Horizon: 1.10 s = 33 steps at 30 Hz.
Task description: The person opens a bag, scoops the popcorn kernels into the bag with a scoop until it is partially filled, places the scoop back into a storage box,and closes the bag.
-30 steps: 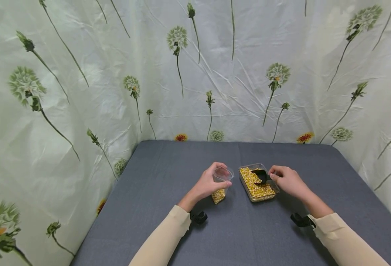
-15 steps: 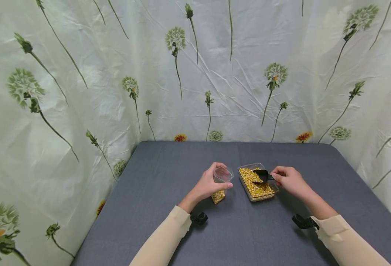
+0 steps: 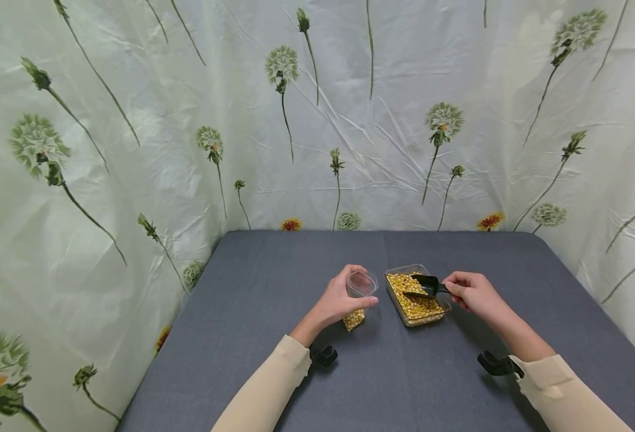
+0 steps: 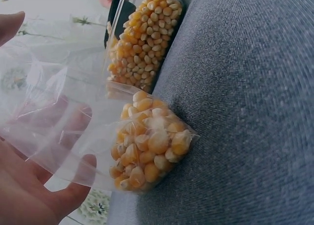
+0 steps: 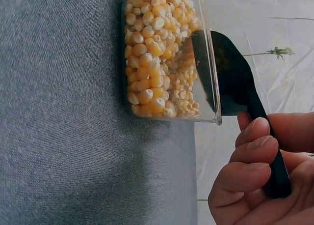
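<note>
On the grey cloth-covered table (image 3: 296,270), a clear rectangular container (image 3: 424,322) brims with yellow corn kernels (image 5: 147,63). The right hand (image 3: 474,295) grips the black plastic scoop (image 3: 430,286) dipped there; the left hand (image 3: 335,301), widely curved, holds a clear plastic bag (image 4: 105,126) open nearby, kernels inside.

grey table (image 3: 274,282) bears tub (image 3: 427,320), bag (image 4: 104,129)

Glossy plastic bag (image 4: 105,124) (thin, crinkled film), smooth plastic scoop (image 5: 228,70), matt, rough-woven tablecloth (image 4: 245,97).
</note>
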Motion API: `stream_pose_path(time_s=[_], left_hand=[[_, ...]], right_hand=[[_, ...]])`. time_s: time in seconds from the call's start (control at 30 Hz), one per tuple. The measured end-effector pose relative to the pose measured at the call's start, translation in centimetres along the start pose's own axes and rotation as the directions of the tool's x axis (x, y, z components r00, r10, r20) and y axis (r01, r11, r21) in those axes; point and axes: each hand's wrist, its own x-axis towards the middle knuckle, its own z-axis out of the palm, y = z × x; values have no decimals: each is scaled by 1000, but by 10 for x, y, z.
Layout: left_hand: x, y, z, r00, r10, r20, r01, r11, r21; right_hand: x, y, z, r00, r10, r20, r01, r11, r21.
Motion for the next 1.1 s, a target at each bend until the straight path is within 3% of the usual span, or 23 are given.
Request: stream_pose_path(time_s=[0.43, 1.1], left_hand=[[1, -4, 2, 1000, 0, -6, 0, 1000, -10], [1, -4, 3, 1000, 17, 20, -17, 1000, 3]], right_hand=[[-8, 5, -2, 1000, -5, -26, 7, 997, 83], [-11, -3, -4, 999, -15, -48, 19, 997, 79]])
